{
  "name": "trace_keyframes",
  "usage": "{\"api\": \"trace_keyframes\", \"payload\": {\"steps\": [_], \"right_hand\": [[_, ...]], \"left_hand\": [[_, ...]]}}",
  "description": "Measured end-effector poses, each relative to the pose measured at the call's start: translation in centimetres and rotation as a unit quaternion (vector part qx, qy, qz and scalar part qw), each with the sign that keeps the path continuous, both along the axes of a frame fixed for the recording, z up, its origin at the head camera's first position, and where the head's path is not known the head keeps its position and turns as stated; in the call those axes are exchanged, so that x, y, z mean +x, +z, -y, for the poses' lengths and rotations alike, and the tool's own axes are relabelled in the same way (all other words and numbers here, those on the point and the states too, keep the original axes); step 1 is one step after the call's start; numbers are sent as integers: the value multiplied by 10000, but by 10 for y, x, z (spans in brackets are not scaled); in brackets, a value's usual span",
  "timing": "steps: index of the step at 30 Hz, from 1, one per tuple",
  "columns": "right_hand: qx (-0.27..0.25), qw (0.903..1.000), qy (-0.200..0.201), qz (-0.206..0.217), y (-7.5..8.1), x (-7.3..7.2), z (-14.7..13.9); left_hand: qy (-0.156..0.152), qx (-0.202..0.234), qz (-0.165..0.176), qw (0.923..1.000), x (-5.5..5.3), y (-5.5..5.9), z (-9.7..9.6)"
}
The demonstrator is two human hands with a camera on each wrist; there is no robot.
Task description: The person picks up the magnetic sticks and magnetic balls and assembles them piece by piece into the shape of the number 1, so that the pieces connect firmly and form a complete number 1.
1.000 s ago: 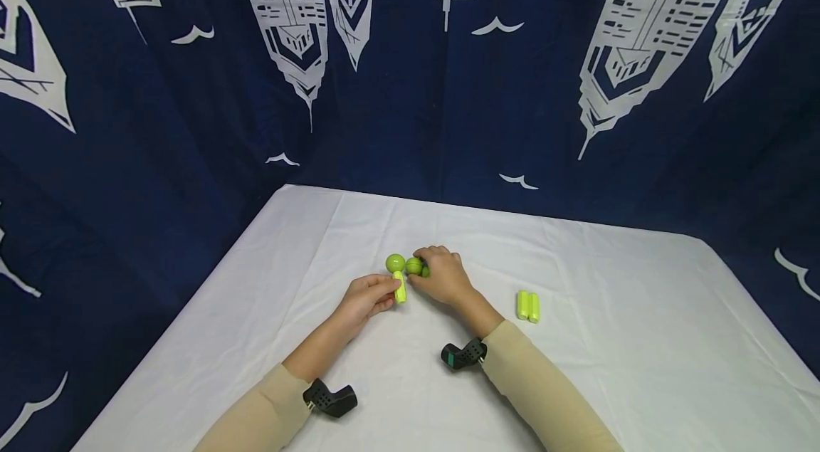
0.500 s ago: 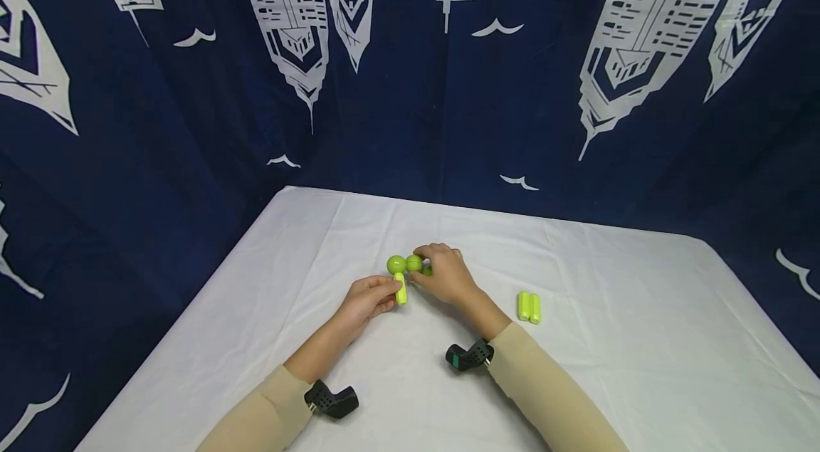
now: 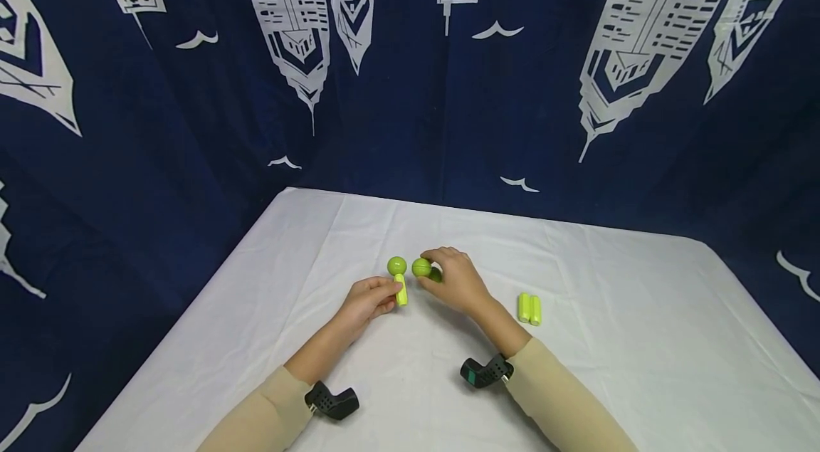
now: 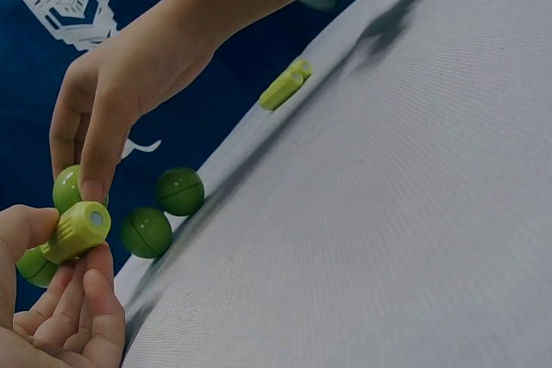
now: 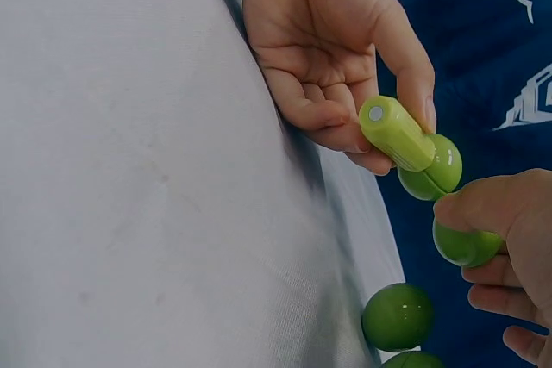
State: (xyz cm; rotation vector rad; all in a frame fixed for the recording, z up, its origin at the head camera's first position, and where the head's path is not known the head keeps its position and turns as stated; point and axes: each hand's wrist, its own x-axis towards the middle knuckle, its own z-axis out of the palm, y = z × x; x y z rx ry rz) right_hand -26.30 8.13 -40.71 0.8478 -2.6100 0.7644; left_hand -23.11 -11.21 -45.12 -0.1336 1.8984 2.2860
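My left hand (image 3: 366, 302) pinches a yellow-green magnetic rod (image 3: 401, 292) between thumb and fingers. A silver disc shows on the rod's near end in both wrist views, and a green ball (image 3: 396, 265) sits against its far end. To the right, my right hand (image 3: 456, 281) holds a second green ball (image 5: 461, 243) between thumb and fingers. In the head view a small gap separates the two balls. Two more green balls, one (image 4: 147, 233) beside the other (image 4: 180, 191), lie on the table below my right hand; in the head view that hand mostly hides them.
Two yellow-green rods (image 3: 529, 309) lie side by side on the white-covered table (image 3: 628, 366), right of my right hand. A dark blue curtain (image 3: 410, 132) with white building prints hangs behind the table. Black wrist cameras (image 3: 332, 401) sit on both sleeves.
My right hand has drawn back to the right with its ball, opening a gap from the ball on the rod. The left hand has stayed nearly still.
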Motion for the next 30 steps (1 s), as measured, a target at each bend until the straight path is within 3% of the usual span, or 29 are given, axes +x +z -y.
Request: {"api": "trace_keyframes", "payload": {"steps": [10, 30], "right_hand": [[-547, 9984, 59, 107, 6, 17, -6], [-727, 9966, 257, 300, -2, 44, -9]], "left_hand": [[11, -4, 23, 10000, -1, -2, 1], [0, 23, -47, 10000, 0, -1, 1]]}}
